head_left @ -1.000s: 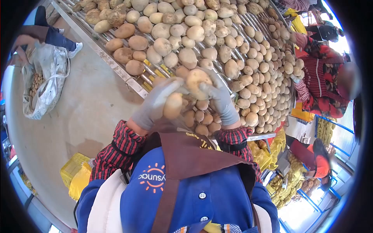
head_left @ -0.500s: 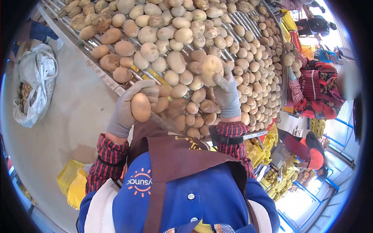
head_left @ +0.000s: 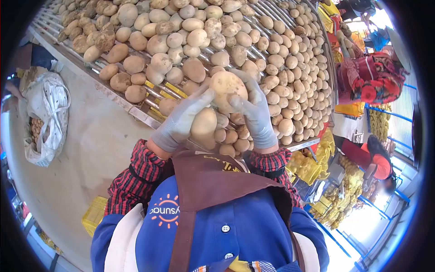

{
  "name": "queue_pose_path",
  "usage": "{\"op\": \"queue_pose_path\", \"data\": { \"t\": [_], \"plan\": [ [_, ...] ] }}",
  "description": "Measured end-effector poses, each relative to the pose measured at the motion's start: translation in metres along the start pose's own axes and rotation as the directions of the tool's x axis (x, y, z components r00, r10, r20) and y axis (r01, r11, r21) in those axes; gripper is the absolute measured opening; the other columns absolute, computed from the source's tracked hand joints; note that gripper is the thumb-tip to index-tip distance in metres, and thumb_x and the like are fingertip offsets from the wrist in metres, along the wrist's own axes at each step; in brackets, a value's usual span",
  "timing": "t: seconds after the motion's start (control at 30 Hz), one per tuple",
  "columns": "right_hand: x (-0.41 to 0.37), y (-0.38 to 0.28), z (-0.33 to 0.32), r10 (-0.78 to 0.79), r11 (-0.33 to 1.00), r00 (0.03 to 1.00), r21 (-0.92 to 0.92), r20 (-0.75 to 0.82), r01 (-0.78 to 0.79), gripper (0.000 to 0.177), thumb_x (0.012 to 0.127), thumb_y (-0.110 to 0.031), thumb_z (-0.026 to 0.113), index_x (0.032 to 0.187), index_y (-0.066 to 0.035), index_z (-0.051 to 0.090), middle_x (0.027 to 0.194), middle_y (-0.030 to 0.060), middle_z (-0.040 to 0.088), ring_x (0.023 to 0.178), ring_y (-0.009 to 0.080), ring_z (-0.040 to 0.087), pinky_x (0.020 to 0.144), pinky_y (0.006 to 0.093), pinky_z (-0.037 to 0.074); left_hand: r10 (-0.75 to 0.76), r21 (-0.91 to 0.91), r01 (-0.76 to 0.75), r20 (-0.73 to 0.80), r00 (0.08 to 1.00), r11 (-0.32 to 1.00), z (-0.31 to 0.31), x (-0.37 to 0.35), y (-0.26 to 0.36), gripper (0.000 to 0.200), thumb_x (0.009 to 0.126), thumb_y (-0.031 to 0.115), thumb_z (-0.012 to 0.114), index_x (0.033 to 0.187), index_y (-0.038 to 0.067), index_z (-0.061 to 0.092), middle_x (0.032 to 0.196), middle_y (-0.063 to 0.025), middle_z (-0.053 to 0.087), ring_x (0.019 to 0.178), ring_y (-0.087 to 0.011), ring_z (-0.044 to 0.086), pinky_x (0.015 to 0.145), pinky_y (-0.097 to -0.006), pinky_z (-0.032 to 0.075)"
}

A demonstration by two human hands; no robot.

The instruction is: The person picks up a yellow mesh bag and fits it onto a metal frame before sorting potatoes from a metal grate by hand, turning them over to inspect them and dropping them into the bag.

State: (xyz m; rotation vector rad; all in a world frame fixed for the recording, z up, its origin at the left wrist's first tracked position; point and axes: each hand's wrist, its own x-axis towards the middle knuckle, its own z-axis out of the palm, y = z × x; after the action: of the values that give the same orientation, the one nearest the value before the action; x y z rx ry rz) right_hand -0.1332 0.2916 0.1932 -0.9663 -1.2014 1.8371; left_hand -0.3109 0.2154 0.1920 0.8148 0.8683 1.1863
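A large pale potato (head_left: 228, 89) is in my right hand (head_left: 256, 106), in a grey glove, with the thumb across its front and the fingers behind its far side. My left hand (head_left: 183, 119), gloved alike, comes in from the other side, its fingertips touching that potato's left edge. Against the left palm sits a second potato (head_left: 204, 124), smooth and yellowish; the fingers behind it are partly hidden. Both hands are above a roller table (head_left: 156, 94) covered with loose potatoes (head_left: 290, 81), some of them dark with soil.
The table's metal edge (head_left: 131, 109) runs diagonally in front of me. On the floor to the left stands a white sack (head_left: 47, 118) of potatoes, with a yellow crate (head_left: 94, 215) nearer. Co-workers (head_left: 374, 79) and filled yellow net bags (head_left: 340, 195) are at the right.
My hands have come together: the left moved right and up with its potato, the right moved slightly left with the large one. The left fingertips now touch the large potato.
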Motion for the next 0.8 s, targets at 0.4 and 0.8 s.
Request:
{"op": "queue_pose_path", "data": {
  "t": [0.4,0.8],
  "plan": [
    [-0.019,0.011,-0.042,-0.168,0.788,0.984,-0.593,0.051,0.165,0.048,0.108,-0.035,0.041,0.122,0.003,0.067,0.121,0.0151,0.068,0.113,0.0222,0.062,0.099,0.0342,0.048,-0.291,-0.19,0.29,0.025,0.957,0.938,0.019,0.0,-0.013,0.049,0.11,0.028,0.042,0.149,-0.001,0.042,0.137,-0.0082,0.056,0.121,-0.0121,0.056,0.102,-0.0278,0.046],
    [-0.084,-0.009,-0.029,-0.145,0.958,0.989,-0.248,0.024,0.146,0.064,0.076,-0.014,0.08,0.134,0.001,0.057,0.126,0.0111,0.061,0.117,0.0171,0.058,0.101,0.0323,0.047,-0.303,-0.074,0.31,0.096,0.948,0.948,0.048,-0.028,-0.023,0.057,0.109,0.034,0.043,0.153,-0.001,0.033,0.139,-0.0121,0.055,0.122,-0.017,0.058,0.101,-0.0295,0.05]
  ]
}}
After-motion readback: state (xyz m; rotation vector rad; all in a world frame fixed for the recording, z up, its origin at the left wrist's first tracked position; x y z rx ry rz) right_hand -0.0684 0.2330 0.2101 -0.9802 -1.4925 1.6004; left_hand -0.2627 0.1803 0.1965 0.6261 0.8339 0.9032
